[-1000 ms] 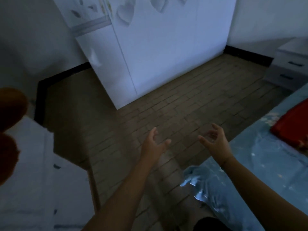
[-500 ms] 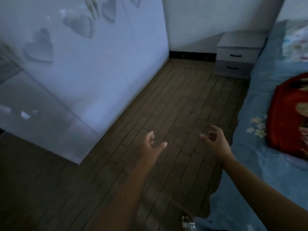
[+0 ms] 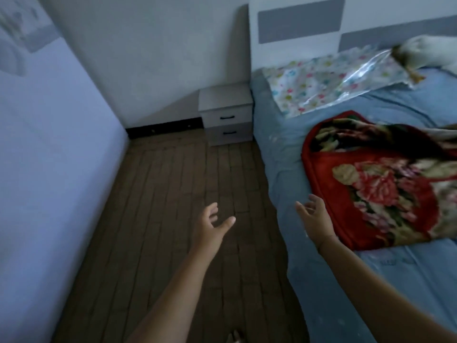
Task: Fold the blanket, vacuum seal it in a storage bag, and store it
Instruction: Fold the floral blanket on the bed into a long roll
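My left hand (image 3: 210, 226) and right hand (image 3: 314, 219) are apart, open and empty. The red flowered plush blanket (image 3: 385, 184), at right, seems not yet folded; the clear printed plastic bag (image 3: 333, 82), upper right, looks empty.

Your bed (image 3: 279, 169), covered in a blue sheet, runs along the right side. The red flowered blanket (image 3: 383, 184) lies on it, loosely bunched, close to the bed's near edge. Further up, by the headboard (image 3: 296, 26), the storage bag (image 3: 333, 80) lies flat on the sheet, clear plastic with a small coloured print, apart from the blanket. A pale, blurred shape (image 3: 435, 50) at its far corner may be a pillow. Beside the bed, the brown plank floor (image 3: 185, 181) carries a grey two-drawer nightstand (image 3: 226, 115) and, on your left, a white wardrobe (image 3: 49, 169).
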Available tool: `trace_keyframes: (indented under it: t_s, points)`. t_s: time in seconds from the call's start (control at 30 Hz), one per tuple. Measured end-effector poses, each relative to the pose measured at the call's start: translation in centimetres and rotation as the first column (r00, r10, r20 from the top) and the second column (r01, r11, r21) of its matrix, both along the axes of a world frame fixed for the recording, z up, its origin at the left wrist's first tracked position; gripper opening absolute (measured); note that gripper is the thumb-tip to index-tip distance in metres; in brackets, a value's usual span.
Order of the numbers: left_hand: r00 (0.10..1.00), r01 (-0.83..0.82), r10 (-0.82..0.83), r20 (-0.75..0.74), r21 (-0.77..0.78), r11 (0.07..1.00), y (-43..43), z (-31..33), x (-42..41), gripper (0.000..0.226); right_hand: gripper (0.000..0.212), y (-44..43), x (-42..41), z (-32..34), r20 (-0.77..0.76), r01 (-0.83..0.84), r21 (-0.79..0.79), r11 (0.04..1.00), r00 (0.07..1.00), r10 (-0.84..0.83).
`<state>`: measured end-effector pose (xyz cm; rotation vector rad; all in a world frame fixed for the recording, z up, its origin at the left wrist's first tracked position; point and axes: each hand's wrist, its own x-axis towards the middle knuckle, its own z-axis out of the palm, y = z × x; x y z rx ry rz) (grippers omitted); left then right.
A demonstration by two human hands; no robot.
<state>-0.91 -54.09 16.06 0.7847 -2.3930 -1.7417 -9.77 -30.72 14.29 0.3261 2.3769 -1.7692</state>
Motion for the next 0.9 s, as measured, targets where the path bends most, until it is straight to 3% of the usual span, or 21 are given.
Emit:
trace_keyframes:
  t_s: [0.4, 0.67, 0.9]
  points:
    - [0.905, 0.425, -0.424, 0.028, -0.056, 0.904, 0.1, -0.8, -29.9, 0.063, 0.060, 2.0, -18.3, -1.6, 0.008, 0.439, 0.016, 0.898, 0.898, -0.439]
    - [0.815, 0.570, -0.570, 0.098, 0.032, 0.821, 5.0, -3.8, -49.5, 0.064, 0.063, 4.4, -34.8, -4.6, 0.105, 0.538, -0.020, 0.843, 0.839, -0.534]
    - [0.715, 0.665, -0.671, 0.199, 0.105, 0.740, 10.3, -7.6, -63.6, 0.062, 0.059, 6.8, -44.0, -6.7, 0.185, 0.656, -0.044, 0.753, 0.746, -0.639]
